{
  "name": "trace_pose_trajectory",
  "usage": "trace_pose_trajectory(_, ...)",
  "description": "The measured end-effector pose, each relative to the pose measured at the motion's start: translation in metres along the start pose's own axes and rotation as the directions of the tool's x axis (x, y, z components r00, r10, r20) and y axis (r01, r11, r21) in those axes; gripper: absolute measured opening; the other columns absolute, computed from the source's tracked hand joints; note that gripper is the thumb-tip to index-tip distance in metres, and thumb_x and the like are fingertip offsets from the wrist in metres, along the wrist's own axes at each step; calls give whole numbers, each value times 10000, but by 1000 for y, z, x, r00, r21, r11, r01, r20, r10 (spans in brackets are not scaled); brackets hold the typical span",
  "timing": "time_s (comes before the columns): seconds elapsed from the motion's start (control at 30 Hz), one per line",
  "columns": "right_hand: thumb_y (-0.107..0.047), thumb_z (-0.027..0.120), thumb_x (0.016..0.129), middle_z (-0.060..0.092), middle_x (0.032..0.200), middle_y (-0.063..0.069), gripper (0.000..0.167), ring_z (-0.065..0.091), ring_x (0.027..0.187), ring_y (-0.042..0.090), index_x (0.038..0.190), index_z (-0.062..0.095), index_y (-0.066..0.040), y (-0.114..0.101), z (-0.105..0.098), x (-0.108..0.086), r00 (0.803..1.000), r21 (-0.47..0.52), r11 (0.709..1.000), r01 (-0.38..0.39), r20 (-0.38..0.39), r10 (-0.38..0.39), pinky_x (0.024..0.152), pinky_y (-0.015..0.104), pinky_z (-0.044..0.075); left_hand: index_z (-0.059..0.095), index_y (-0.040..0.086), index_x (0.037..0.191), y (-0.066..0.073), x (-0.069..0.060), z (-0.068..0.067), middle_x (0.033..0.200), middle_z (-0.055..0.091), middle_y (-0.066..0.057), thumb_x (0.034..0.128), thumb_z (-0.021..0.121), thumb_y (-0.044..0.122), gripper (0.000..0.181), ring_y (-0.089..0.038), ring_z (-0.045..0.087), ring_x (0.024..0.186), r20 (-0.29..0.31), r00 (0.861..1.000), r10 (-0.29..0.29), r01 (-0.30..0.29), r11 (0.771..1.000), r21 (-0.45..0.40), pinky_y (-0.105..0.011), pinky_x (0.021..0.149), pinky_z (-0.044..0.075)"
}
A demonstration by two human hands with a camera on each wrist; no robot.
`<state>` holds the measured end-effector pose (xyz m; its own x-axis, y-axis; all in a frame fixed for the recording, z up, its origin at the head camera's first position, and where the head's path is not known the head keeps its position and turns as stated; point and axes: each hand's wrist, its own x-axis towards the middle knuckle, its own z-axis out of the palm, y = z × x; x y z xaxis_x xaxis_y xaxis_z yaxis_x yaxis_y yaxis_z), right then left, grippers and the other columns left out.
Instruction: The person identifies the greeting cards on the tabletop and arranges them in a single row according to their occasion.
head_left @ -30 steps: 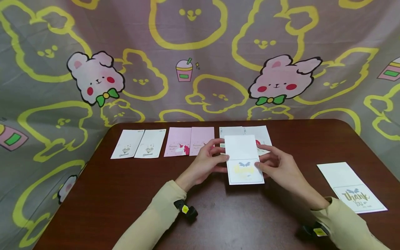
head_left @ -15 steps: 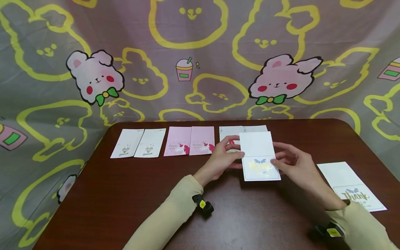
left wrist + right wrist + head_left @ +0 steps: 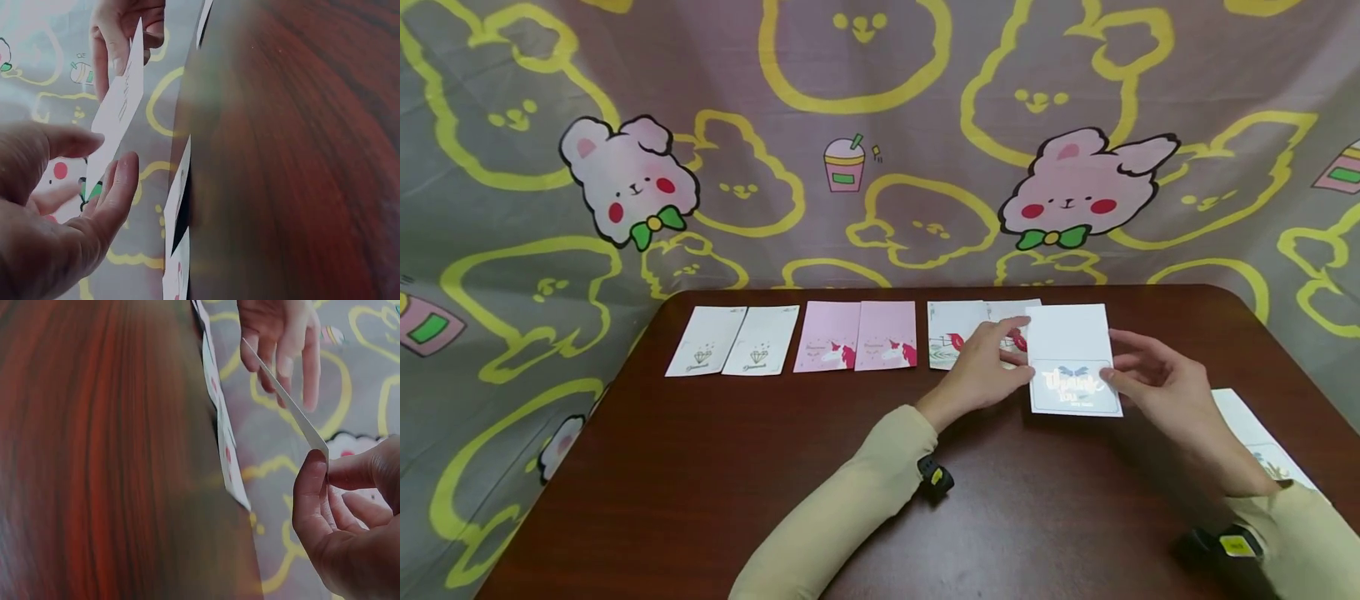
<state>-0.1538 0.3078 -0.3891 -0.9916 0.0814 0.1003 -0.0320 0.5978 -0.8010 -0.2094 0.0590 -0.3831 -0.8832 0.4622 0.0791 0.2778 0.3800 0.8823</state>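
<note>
A white thank-you card [image 3: 1067, 333] with shiny lettering and a blue wing motif is held upright above the table's right-hand part. My left hand [image 3: 985, 362] pinches its left edge, thumb in front and fingers behind, the index finger stretched along the upper corner. At the opposite edge my right hand [image 3: 1172, 392] pinches it between thumb and fingers. The right wrist view shows the card [image 3: 287, 403] nearly edge-on between both hands. Another thank-you card [image 3: 1236, 417] lies on the table, partly hidden by the right hand and wrist.
Along the back of the dark wooden table [image 3: 775, 467] lie two diamond cards [image 3: 703, 333], two pink unicorn cards [image 3: 831, 325] and two white cards with red prints [image 3: 955, 312], partly covered by the left hand. A patterned curtain [image 3: 737, 150] hangs behind.
Both hands have carried the thank-you card to the right and slightly upward, away from the middle. The unicorn cards are now uncovered, while the right arm covers more of the other thank-you card.
</note>
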Motion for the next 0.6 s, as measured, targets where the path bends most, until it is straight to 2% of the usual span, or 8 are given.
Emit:
trace_pose_trajectory(0.1,-227,725,963,619,921,-264,608,657,761,-29,1500,483,-77,8,-6,4,1000,-6,1000,-10,-13,9,641,192,583,548,172,1473,0,5,6,1442,493,-126,904,755,193,606,-83,687,1099,60,997,50,-58,990,127,-116,919,461)
trace_pose_trajectory(0.17,-235,722,965,607,916,-278,618,653,757,-52,1506,475,-69,13,-9,7,1000,-16,1000,-23,-19,22,634,191,583,562,201,1462,1,8,11,1483,471,-87,913,755,267,586,-116,610,1238,112,991,75,-100,967,236,-146,978,465)
trace_pose_trajectory(0.2,-236,721,966,604,913,-283,622,652,757,-57,1509,470,-66,15,-10,8,999,-14,999,-30,-18,30,633,194,583,559,216,1465,1,9,12,1508,455,-69,916,753,306,589,-138,562,1305,141,986,85,-124,948,294,-170,1017,461)
trace_pose_trajectory(0.27,-240,720,967,599,913,-292,634,650,759,-64,1516,459,-61,19,-13,11,999,-13,999,-43,-10,43,629,200,585,542,267,1477,2,10,16,1552,421,-23,919,742,402,607,-155,466,1399,192,977,94,-168,893,417,-235,1083,446)
trace_pose_trajectory(0.37,-233,717,968,599,911,-304,644,653,765,-67,1525,446,-57,25,-18,16,998,-5,998,-59,9,59,629,213,588,526,298,1488,4,14,22,1600,375,12,912,737,478,639,-169,409,1452,244,965,94,-215,817,535,-281,1111,449)
trace_pose_trajectory(0.5,-226,708,973,594,899,-317,648,657,757,-55,1526,431,-32,32,-25,22,998,-11,998,-63,28,63,620,228,589,519,306,1494,9,23,32,1619,373,38,921,717,512,641,-158,386,1480,290,951,105,-275,715,643,-284,1149,417)
trace_pose_trajectory(0.6,-233,703,978,596,900,-318,653,662,756,-42,1529,422,-26,37,-28,28,997,-11,998,-61,44,61,621,232,590,518,317,1494,11,31,39,1606,404,61,946,688,501,602,-123,387,1476,325,939,110,-315,653,689,-263,1151,409)
